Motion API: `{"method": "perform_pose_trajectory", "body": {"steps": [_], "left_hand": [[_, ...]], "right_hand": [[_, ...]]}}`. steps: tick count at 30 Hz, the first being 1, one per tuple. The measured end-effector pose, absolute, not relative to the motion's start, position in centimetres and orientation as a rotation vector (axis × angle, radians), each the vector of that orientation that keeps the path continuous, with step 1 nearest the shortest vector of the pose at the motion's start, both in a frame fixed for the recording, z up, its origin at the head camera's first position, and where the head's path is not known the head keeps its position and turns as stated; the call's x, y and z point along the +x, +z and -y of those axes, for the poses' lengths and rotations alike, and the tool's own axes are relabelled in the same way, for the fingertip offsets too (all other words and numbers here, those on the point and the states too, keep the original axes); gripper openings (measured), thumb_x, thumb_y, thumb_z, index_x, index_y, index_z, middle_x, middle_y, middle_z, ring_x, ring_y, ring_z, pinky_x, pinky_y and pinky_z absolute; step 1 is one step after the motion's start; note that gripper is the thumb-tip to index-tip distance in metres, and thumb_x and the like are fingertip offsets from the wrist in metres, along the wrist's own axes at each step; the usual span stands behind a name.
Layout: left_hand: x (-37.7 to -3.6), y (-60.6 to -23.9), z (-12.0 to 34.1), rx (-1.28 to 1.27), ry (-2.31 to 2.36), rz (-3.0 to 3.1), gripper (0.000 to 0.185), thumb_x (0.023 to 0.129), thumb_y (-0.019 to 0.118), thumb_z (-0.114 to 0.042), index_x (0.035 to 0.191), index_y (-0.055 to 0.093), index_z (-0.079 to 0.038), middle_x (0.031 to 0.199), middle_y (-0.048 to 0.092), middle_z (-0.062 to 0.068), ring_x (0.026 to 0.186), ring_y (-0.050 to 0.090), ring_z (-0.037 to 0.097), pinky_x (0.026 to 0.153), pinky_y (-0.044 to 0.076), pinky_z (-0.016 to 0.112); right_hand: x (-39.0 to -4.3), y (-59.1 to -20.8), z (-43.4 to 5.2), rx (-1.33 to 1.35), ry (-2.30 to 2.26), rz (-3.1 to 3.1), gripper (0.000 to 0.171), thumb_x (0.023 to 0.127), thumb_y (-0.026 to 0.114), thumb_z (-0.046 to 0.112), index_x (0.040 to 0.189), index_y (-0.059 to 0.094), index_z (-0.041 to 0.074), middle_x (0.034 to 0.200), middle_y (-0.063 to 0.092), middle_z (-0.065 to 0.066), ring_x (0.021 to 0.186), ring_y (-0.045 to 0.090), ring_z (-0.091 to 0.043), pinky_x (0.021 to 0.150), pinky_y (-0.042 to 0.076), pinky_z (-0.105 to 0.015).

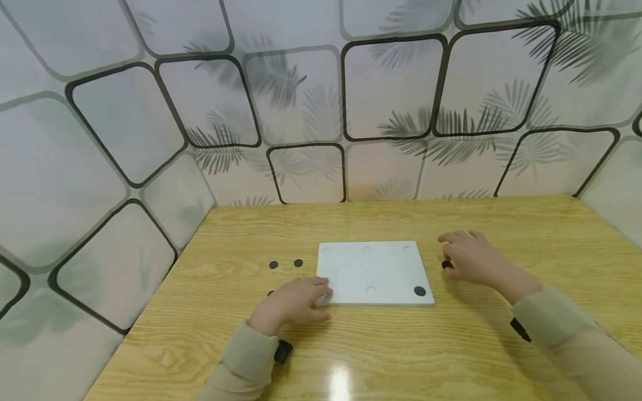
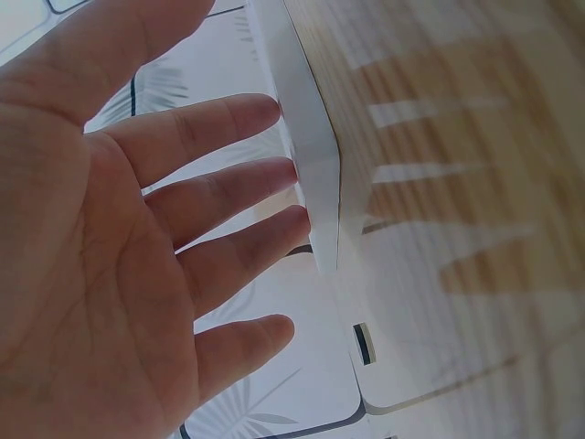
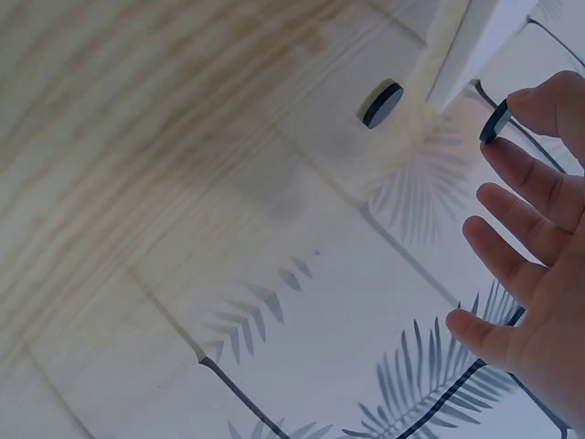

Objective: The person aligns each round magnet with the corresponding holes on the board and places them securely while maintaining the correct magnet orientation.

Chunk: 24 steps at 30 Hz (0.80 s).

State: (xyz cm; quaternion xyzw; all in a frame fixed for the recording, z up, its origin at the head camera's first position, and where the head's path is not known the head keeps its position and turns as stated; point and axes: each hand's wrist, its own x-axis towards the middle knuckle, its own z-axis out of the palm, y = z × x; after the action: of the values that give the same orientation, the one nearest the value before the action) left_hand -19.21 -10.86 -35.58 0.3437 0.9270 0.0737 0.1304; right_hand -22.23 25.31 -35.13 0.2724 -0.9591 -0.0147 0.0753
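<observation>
The left hand [image 1: 291, 305] rests flat-fingered on the white board's [image 1: 373, 273] near-left corner; the right hand [image 1: 468, 257] pinches one black disc [image 3: 494, 122] off its right edge — another sits on the board [image 1: 419, 291], two [image 1: 273, 265] lie left on the table [image 1: 501, 345].

Glossy wooden table [image 1: 451, 345], matt white board [image 1: 373, 273]

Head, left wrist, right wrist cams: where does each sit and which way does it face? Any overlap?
Head: worn on the head, looks forward and down at the table, white board, black discs; both hands and sleeves show.
Left wrist: at the left wrist, looks along the palm; the left hand with straight fingers at the board's corner.
Right wrist: at the right wrist; the right hand pinches a black disc, another disc lies near the board.
Shared: all three show the white board and wooden table.
</observation>
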Motion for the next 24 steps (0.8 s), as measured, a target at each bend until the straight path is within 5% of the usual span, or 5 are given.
{"method": "perform_pose_trajectory", "body": {"steps": [24], "left_hand": [[-19.3, -35.5, 10.9, 1.013, 0.189, -2.693, 0.048, 0.084, 0.058, -0.037, 0.124, 0.052, -0.012, 0.134, 0.041, 0.006, 0.122, 0.037, 0.021, 0.100, 0.031, 0.036]], "right_hand": [[-25.6, -34.4, -21.6, 0.883, -0.101, 2.882, 0.025, 0.069, 0.074, 0.018, 0.059, 0.051, 0.017, 0.111, 0.054, -0.017, 0.099, 0.049, -0.037, 0.081, 0.033, -0.064]]}}
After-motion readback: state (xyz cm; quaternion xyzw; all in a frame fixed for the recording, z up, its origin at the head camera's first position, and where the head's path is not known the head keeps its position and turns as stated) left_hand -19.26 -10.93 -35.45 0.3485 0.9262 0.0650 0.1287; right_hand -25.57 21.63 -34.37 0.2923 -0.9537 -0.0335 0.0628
